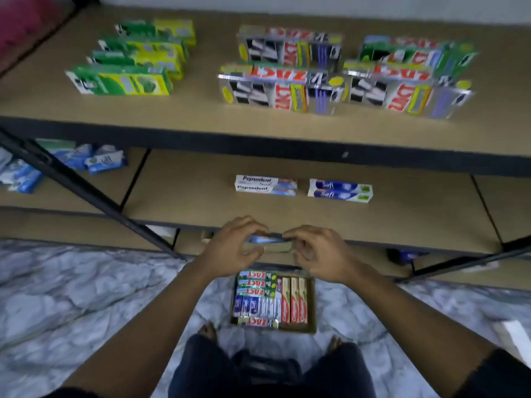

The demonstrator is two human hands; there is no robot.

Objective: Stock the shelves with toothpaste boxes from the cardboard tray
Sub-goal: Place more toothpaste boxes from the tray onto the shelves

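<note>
Head view puts your hands over the near edge of the middle shelf (186, 196). Its board lies bare to the left of them and far ahead, up to two small lots. A black brace (86, 191) slants down on the left, from the top shelf (201, 110) to the floor (71, 282). Another dark bar slants at the lower right.

Count the top shelf: four green boxes (120, 81) in a row running far on the left, and four Zact packs (281, 90), two in the centre and two on the right, with open board along the near edge. On the middle shelf sit a Pepsodent lot (265, 185) and, just beside it on the right, a Safi lot (340, 191). Each shows its name twice, and you cannot tell one box from two. Blue packs (105, 162) lie loose at far left, too blurred to count.

The tray (311, 305) rests on the floor between your feet and the shelf. Three red boxes (294, 300) stand at its right, three blue ones and three green Zact ones fill the left, and one more Zact lies along the near wall.

Your left hand (232, 248) and right hand (319, 254) are both curled, each pinching one end of a box (267, 240) between thumb and fingertips. It hangs level above the tray's far end, blue face up.
</note>
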